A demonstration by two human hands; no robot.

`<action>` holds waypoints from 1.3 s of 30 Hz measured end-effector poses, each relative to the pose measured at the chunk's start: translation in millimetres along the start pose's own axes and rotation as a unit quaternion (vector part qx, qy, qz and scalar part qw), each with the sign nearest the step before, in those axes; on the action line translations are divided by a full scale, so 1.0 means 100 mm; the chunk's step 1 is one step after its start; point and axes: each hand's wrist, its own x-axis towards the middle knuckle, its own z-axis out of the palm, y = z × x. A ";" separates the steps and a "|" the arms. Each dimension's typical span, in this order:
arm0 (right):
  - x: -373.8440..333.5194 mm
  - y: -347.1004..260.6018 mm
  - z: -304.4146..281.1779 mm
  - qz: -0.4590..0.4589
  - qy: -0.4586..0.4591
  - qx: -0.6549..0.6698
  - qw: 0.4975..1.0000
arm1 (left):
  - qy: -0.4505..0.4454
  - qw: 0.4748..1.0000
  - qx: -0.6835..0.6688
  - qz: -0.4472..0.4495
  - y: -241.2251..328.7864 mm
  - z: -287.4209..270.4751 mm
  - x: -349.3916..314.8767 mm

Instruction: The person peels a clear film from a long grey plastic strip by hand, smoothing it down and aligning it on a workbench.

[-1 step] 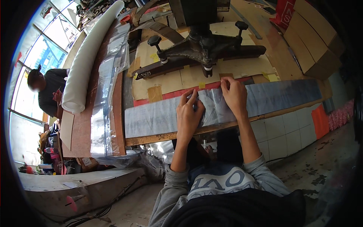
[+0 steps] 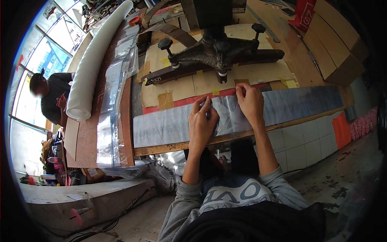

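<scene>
A strip of clear, wrinkled plastic film [image 2: 227, 111] lies along the near edge of the worktable, over a long grey surface [image 2: 161, 125]. My left hand [image 2: 201, 123] rests on the film, its fingers bent and drawn together at the film's far edge. To its right, my right hand [image 2: 250, 103] pinches that same edge between thumb and fingers. A red strip [image 2: 177, 105] runs just beyond the film. Above it stands a dark metal press head [image 2: 217, 54] with a long bar and black knobs.
On the left are a white plastic roll [image 2: 94, 64] and folded clear film [image 2: 111, 133] on a brown board. A co-worker [image 2: 52, 97] is at far left. Cardboard boxes [image 2: 332, 48] and a red bag [image 2: 303, 16] sit at the back right. Yellow tape pieces [image 2: 215, 92] dot the table.
</scene>
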 end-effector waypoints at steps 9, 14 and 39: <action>-0.03 0.06 0.04 -0.036 0.027 0.005 0.999 | 0.011 1.000 0.000 0.002 0.02 0.02 -0.02; -0.01 0.06 0.04 -0.044 0.024 0.004 0.999 | 0.006 1.000 -0.011 0.013 0.02 0.00 -0.02; -0.05 0.03 0.04 -0.063 0.043 -0.021 0.997 | -0.007 1.000 0.002 0.015 0.05 0.00 -0.05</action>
